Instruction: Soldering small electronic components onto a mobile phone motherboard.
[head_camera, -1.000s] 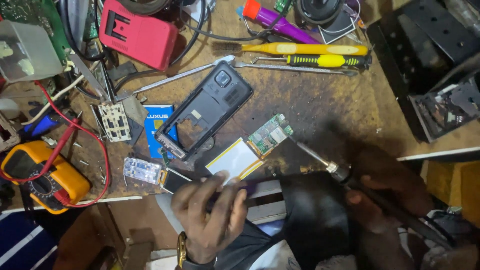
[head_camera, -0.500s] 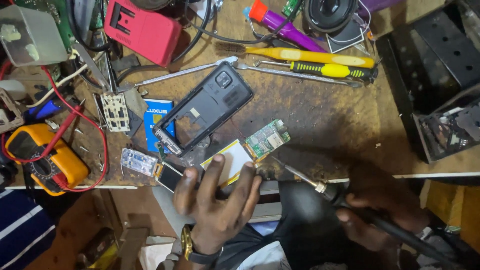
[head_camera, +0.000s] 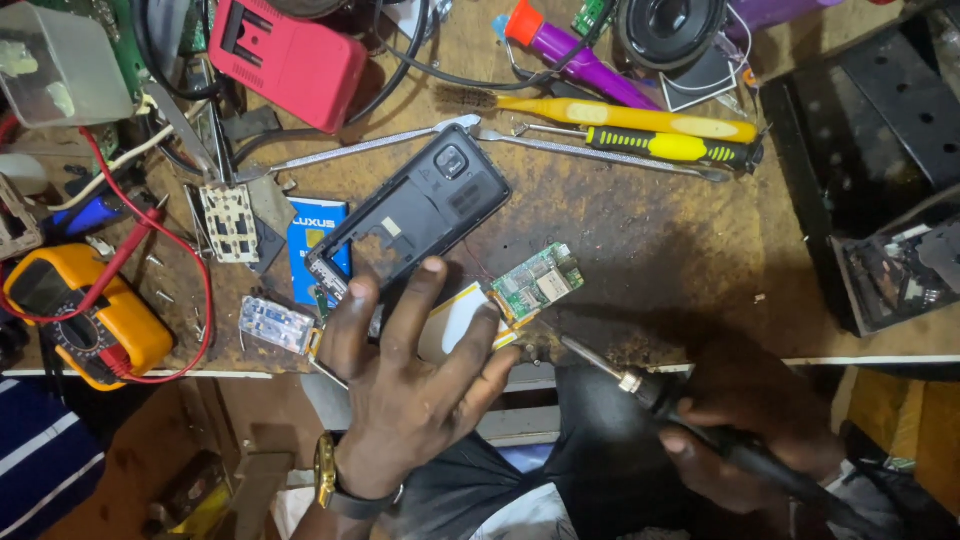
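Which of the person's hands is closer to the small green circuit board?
Left. The left hand lies spread just beside the green circuit board, fingers almost at its edge. The right hand is farther back, gripping the soldering iron off the bench edge.

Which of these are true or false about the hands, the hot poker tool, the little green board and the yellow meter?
1. The right hand grips the soldering iron. True.
2. The left hand is lifted far from the workbench. False: its fingers rest by the phone frame and battery.
3. The green circuit board lies near the iron's tip. True.
4. The yellow multimeter sits on the right. False: left.
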